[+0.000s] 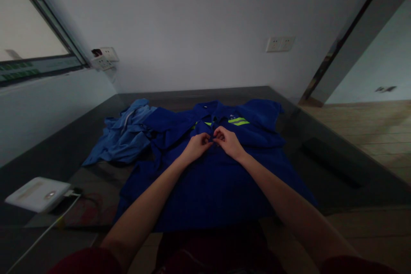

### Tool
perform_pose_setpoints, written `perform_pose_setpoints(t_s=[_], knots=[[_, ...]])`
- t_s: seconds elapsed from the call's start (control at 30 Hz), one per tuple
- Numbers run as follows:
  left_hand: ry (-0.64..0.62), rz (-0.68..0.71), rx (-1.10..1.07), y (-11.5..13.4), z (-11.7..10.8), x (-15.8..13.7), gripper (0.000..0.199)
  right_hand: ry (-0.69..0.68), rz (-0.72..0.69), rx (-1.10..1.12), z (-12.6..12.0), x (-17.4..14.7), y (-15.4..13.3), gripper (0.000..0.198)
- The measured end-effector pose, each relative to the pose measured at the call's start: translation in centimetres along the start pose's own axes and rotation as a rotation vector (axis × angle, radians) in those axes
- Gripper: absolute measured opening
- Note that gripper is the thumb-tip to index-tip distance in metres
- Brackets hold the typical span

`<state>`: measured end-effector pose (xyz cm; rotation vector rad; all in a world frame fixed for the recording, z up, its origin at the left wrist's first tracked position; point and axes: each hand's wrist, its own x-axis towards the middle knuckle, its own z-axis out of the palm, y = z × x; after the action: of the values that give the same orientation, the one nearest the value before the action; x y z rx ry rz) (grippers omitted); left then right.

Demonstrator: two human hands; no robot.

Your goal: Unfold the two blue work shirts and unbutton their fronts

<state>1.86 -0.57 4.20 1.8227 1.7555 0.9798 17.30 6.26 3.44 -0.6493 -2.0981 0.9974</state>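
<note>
A dark blue work shirt [218, 192] with a collar and yellow-green reflective strips lies spread on the dark table, its collar toward the wall. My left hand [198, 144] and my right hand [228, 140] meet at the front opening, a little below the chest strips. Each hand pinches the shirt's front edge between thumb and fingers, the fingertips almost touching. Whether a button sits between them is too small to make out. Beside the shirt's left sleeve in view, a lighter blue garment [128, 130] lies crumpled.
A white box-shaped device [38, 195] with a cable plugged in rests at the table's left. On the right lies a long dark object [330, 160]. The dark tabletop [321, 192] ends at a wall carrying power sockets [280, 44]; a wooden floor [372, 128] shows beyond its right edge.
</note>
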Motion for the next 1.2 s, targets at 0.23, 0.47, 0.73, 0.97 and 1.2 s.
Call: perform_pose_setpoints(t_s=[0.23,0.47,0.73,0.97,1.2], knots=[[0.002,-0.014,-0.001,0.0,-0.1,0.0,0.014,-0.011,-0.004,-0.145,-0.2,0.0,-0.4,0.008],[0.117,0.025,-0.01,0.1,0.1,0.0,0.018,-0.014,-0.074,-0.115,-0.1,-0.1,-0.8,0.008],[0.176,-0.014,-0.095,-0.1,0.3,0.2,0.016,0.051,0.044,-0.013,0.3,-0.3,-1.0,0.019],[0.143,-0.097,-0.401,-0.2,0.3,0.4,0.021,0.071,0.202,0.421,0.8,-0.1,-0.7,0.036],[0.119,-0.109,-0.484,0.1,0.2,0.2,0.027,0.117,0.187,0.444,0.5,0.2,-0.3,0.035]])
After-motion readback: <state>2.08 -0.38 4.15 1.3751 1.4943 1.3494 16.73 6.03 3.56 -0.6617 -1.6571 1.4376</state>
